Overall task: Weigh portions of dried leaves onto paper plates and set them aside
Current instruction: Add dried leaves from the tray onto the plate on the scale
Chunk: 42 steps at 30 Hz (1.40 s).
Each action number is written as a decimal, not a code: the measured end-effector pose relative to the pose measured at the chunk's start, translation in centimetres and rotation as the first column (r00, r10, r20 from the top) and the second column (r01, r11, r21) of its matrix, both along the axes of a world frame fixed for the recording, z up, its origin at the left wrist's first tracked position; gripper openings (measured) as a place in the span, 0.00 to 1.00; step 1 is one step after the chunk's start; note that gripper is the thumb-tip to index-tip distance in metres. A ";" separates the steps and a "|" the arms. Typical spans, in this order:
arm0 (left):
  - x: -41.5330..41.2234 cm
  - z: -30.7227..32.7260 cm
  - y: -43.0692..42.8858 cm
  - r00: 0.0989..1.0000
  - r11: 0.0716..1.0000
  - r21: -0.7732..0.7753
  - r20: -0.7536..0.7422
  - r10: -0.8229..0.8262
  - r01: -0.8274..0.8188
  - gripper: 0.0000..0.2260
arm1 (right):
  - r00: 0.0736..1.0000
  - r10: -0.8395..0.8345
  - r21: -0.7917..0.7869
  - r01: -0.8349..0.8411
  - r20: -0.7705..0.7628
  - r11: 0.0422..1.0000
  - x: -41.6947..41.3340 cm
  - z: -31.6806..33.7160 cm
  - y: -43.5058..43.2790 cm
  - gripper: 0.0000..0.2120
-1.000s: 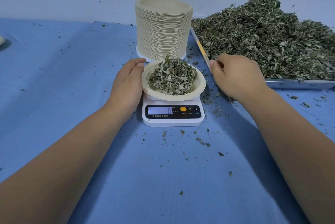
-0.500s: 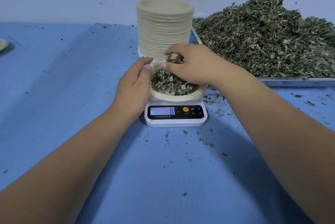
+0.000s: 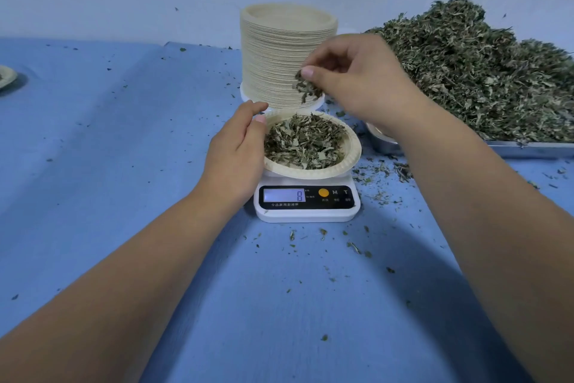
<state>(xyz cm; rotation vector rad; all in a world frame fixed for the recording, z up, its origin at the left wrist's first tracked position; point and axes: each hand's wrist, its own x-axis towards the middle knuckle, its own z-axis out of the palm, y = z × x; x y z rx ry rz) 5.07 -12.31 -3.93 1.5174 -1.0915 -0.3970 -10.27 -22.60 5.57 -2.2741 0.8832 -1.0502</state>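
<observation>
Right hand pinches a tuft of dried leaves above the paper plate; left hand holds its rim.

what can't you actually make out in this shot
Head view, small print on the white digital scale below its display: unreadably small.
Head view, silver metal tray: near corner partly hidden by the right forearm, right end cut off by the frame.
Head view, beige paper plate at left edge: mostly cut off.
Head view, grip of the left hand on the leaf-filled paper plate: most fingers hidden by the hand's back.
</observation>
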 end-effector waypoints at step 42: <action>-0.2 0.7 0.6 0.991 0.995 0.062 0.101 -0.082 0.076 0.15 | 0.932 -0.223 0.005 0.231 0.286 0.973 -5.4 -2.0 -0.9 0.06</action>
